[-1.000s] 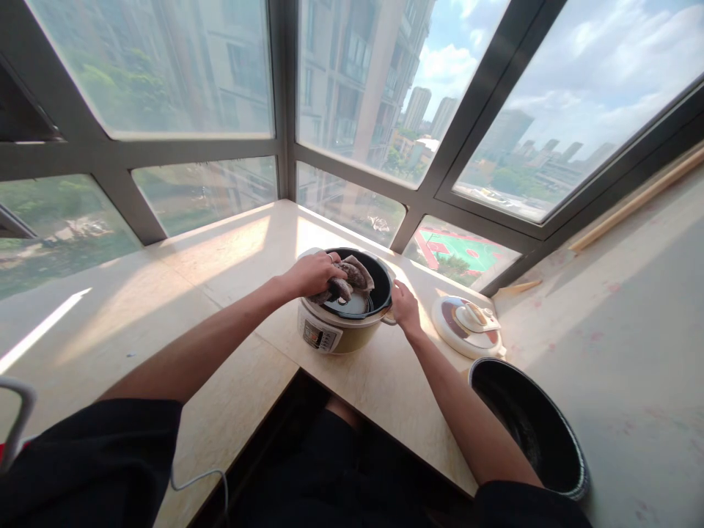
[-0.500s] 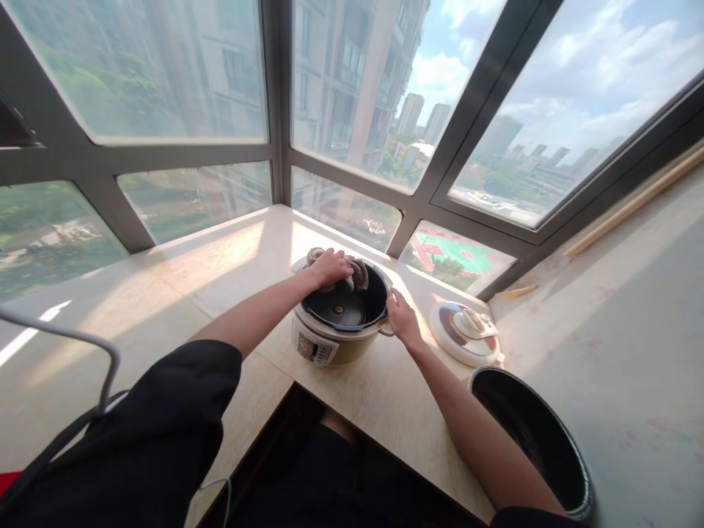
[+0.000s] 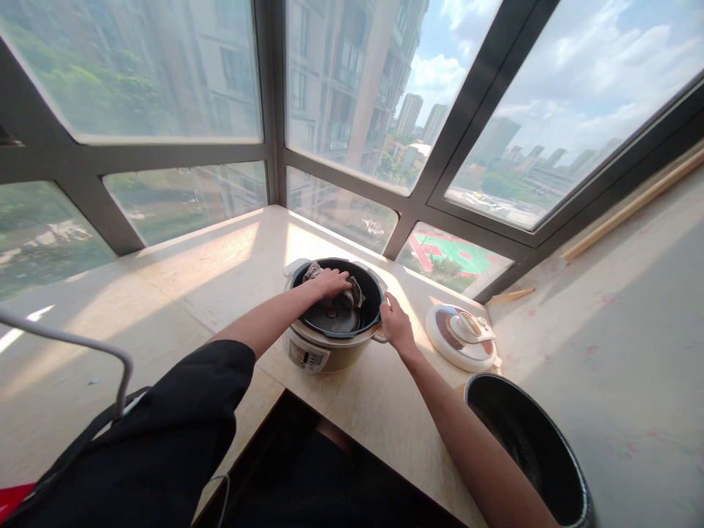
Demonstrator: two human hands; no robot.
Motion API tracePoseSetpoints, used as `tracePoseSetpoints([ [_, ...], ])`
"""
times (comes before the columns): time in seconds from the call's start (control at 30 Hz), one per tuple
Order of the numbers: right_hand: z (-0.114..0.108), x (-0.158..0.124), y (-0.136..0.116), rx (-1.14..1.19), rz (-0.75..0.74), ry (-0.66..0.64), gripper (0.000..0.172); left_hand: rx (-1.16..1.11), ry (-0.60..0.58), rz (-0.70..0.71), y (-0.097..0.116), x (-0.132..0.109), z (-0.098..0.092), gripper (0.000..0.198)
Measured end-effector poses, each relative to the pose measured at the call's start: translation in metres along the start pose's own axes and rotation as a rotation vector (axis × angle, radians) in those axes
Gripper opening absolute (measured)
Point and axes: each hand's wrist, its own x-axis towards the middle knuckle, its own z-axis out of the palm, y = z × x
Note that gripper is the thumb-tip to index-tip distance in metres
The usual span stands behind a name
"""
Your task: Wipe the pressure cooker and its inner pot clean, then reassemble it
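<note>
A beige rice cooker [image 3: 308,353] with a dark inner cavity stands on the pale window counter [image 3: 220,271]. My left hand [image 3: 331,282] reaches into the cavity and presses a grey-brown cloth [image 3: 352,295] against the far inner wall, fingers closed on it. My right hand [image 3: 394,328] grips the cooker's right rim and side handle, steadying it. The heating plate shows at the bottom of the cavity.
The cooker's white lid [image 3: 460,336] lies on the counter to the right. A black inner pot [image 3: 525,444] sits at the lower right. A power cord [image 3: 217,484] hangs below the counter edge. A grey handle [image 3: 82,345] shows at the left. Large windows surround the corner.
My left hand has slid the cloth from the back rim down inside the cavity toward the right. The right hand stays on the rim. My view has shifted slightly.
</note>
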Motion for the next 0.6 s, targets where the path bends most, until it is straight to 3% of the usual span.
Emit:
tracePoseSetpoints([
  [0.27, -0.002, -0.002, -0.002, 0.002, 0.013, -0.013, 0.058, -0.039, -0.124, -0.246, 0.008, -0.020, -0.010, 0.041],
  [0.43, -0.003, -0.002, -0.003, 0.016, 0.015, -0.029, 0.060, -0.066, -0.228, -0.353, 0.023, -0.034, -0.012, 0.032],
  [0.6, -0.004, -0.002, -0.005, 0.020, 0.032, -0.033, 0.059, -0.163, -0.182, -0.354, 0.034, -0.038, -0.020, 0.036],
])
